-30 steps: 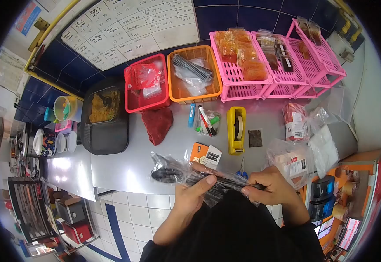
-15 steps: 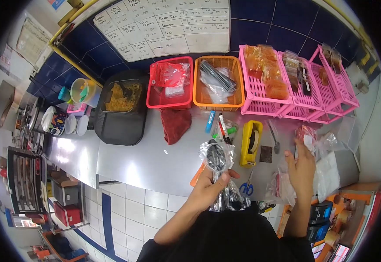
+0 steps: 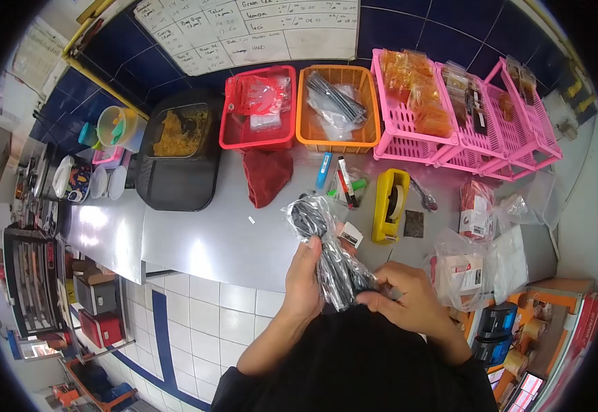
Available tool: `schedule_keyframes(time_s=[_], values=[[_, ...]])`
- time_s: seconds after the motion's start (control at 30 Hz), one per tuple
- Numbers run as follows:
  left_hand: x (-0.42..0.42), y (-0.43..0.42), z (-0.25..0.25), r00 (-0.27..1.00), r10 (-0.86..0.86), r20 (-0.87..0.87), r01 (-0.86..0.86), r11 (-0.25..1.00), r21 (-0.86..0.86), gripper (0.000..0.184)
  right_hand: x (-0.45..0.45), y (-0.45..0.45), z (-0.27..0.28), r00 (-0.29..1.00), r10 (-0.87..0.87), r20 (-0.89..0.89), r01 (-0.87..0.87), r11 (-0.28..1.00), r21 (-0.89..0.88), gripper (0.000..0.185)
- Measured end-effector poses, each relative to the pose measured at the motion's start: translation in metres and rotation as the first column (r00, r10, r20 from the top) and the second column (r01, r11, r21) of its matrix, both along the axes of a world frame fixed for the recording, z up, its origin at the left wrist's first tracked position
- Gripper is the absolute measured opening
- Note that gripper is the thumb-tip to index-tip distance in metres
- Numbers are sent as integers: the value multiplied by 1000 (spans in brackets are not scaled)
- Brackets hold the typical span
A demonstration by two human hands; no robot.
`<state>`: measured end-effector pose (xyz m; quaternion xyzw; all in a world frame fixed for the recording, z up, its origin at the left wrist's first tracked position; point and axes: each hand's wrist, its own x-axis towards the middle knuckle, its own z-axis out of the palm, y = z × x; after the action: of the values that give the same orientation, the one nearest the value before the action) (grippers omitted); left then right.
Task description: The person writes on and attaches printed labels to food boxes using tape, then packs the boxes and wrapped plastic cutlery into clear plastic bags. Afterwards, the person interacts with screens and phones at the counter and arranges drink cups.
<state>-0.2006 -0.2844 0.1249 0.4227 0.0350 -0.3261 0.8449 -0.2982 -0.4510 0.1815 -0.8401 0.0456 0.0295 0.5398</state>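
Note:
A clear plastic pack of black spoons (image 3: 336,264) is held tilted in front of my body, its rounded ends up and to the left. My left hand (image 3: 303,281) is closed around its left side, thumb on the wrap. At the lower right end, my right hand (image 3: 408,295) grips the pack between thumb and fingers. A small white printed label (image 3: 351,235) shows at the pack's right side; I cannot tell whether it is attached. Just beyond the pack lie a red-and-black marker (image 3: 346,182) and a yellow tape dispenser (image 3: 389,206).
Along the wall stand a red basket (image 3: 258,142), an orange basket (image 3: 340,146) and pink racks (image 3: 408,145) with sachets. A dark red cloth (image 3: 266,178) lies near a black tray (image 3: 175,185). Bagged packs (image 3: 460,275) and a red-and-white packet (image 3: 477,209) sit at right.
My right hand has come left from the red-and-white packet and now grips the spoon pack. My left hand has tilted the pack leftward. The blue-handled scissors are no longer visible.

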Motion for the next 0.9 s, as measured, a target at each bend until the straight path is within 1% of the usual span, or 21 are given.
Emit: schedule_keyframes(time_s=[0.03, 0.07, 0.1, 0.17, 0.2, 0.23, 0.37, 0.43, 0.47, 0.5, 0.53, 0.57, 0.6, 0.63, 0.67, 0.7, 0.73, 0.77, 0.83, 0.87, 0.9], values=[[-1, -1, 0, 1000, 2, -3, -2, 1000, 2, 56, -2, 4, -6, 998, -49, -26, 52, 993, 110, 30], [-2, -3, 2, 999, 53, 3, -53, 998, 22, 56, -3, 8, -11, 998, -50, -28, 53, 993, 110, 30], [-2, -5, 3, 995, 102, 11, -102, 994, 41, 56, -3, 12, -14, 994, -111, -6, 111, 980, 166, 27], [0, -6, 3, 993, 112, 21, -113, 992, 60, 57, -6, 15, -24, 984, -176, 12, 169, 960, 223, 24], [2, -6, 2, 991, 134, -17, -133, 990, 42, 57, -8, 15, -30, 974, -179, -142, 223, 880, 419, 23], [3, -5, 1, 986, 155, -56, -154, 988, 24, 56, -10, 14, -33, 946, -145, -290, 295, 757, 583, 22], [6, 0, 4, 999, 33, -36, -32, 999, 21, 64, -10, 15, -32, 949, -93, -302, 277, 708, 650, 23], [9, 1, 6, 999, 4, -54, -4, 1000, -1, 66, -11, 12, -33, 922, -20, -387, 345, 494, 798, 22], [9, 2, 6, 997, -21, -69, 19, 999, -25, 69, -10, 11, -32, 921, -20, -389, 348, 494, 797, 22], [10, 3, 3, 997, -20, -71, 18, 1000, -26, 69, -9, 9, -30, 948, 12, -318, 249, 595, 764, 20], [11, 5, -2, 995, -42, -85, 29, 988, -152, 65, -9, 8, -28, 967, 55, -249, 145, 684, 715, 18], [11, 7, -5, 993, -66, -95, 38, 961, -275, 61, -9, 9, -24, 967, 57, -250, 144, 684, 715, 18], [11, 7, -6, 993, -64, -94, 36, 961, -275, 61, -8, 12, -19, 961, 31, -275, 165, 735, 657, 17], [11, 7, -7, 998, -51, -30, 45, 984, -172, 60, -6, 15, -15, 954, 3, -299, 184, 782, 595, 15], [10, 7, -8, 998, -44, 36, 47, 997, -67, 59, -4, 19, -13, 954, 5, -300, 183, 782, 596, 15], [8, 5, -8, 998, -44, 35, 46, 997, -66, 59, -2, 25, -10, 974, -105, -201, 182, 891, 417, 17], [5, 2, -6, 997, -17, 69, 14, 999, 49, 65, -1, 29, -9, 979, -190, -79, 203, 955, 218, 18], [3, 0, -4, 994, 4, 106, -21, 987, 161, 70, 1, 31, -10, 978, -192, -80, 205, 954, 217, 18], [1, -2, -1, 992, 20, 124, -33, 994, 102, 66, 6, 34, -15, 977, -145, -158, 170, 974, 153, 22], [-2, -3, 0, 975, 1, 221, -32, 990, 136, 63, 7, 33, -20, 977, -144, -156, 168, 974, 151, 22], [-4, -2, 0, 949, -21, 315, -35, 985, 171, 61, 7, 33, -25, 991, -131, -27, 131, 991, 25, 21]])
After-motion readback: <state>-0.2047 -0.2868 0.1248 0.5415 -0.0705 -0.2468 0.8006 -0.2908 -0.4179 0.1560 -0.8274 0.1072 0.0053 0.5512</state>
